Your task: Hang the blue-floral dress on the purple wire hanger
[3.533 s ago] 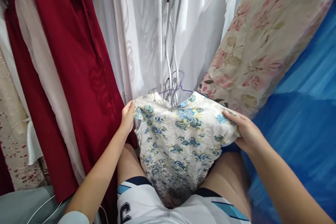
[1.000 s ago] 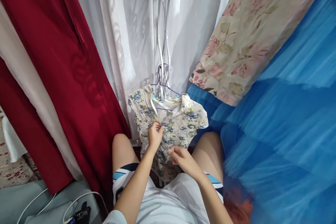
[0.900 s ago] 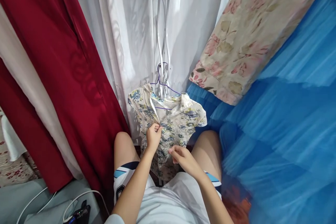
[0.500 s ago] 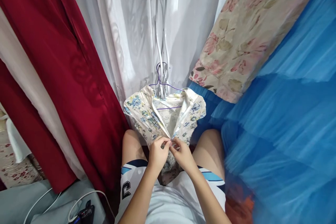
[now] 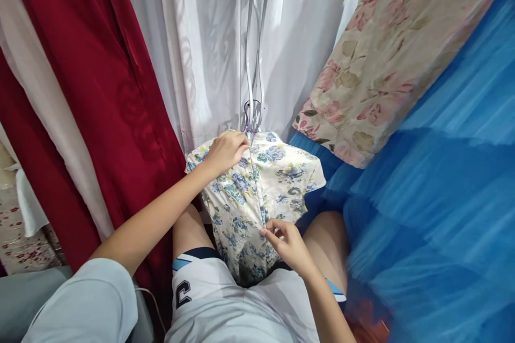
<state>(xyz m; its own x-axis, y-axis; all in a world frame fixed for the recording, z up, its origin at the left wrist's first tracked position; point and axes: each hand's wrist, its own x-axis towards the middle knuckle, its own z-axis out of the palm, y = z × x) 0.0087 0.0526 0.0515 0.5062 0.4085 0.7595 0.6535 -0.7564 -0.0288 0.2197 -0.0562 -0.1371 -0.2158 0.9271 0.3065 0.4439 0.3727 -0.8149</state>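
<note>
A white dress with blue and green flowers (image 5: 277, 171) hangs on a purple hanger (image 5: 247, 118) between my knees. Its zipper (image 5: 257, 187) runs down the middle, and the two edges meet along it. At the neckline, my left hand (image 5: 227, 150) is closed in a pinch at the zipper's top end; the pull itself is hidden by the fingers. Lower down, my right hand (image 5: 284, 238) pinches the fabric beside the zipper between thumb and forefinger. Most of the hanger is covered by the dress.
White curtains (image 5: 213, 37) with hanging white straps (image 5: 255, 48) are behind the dress. Dark red cloth (image 5: 132, 102) hangs on the left. A pink-flowered cloth (image 5: 362, 75) and blue ruffled tulle (image 5: 434, 214) hang on the right. A white cable (image 5: 155, 300) lies at lower left.
My left hand has moved up from beside the right hand to the neckline. The open V at the top of the dress has closed along the zipper. My right hand stays low.
</note>
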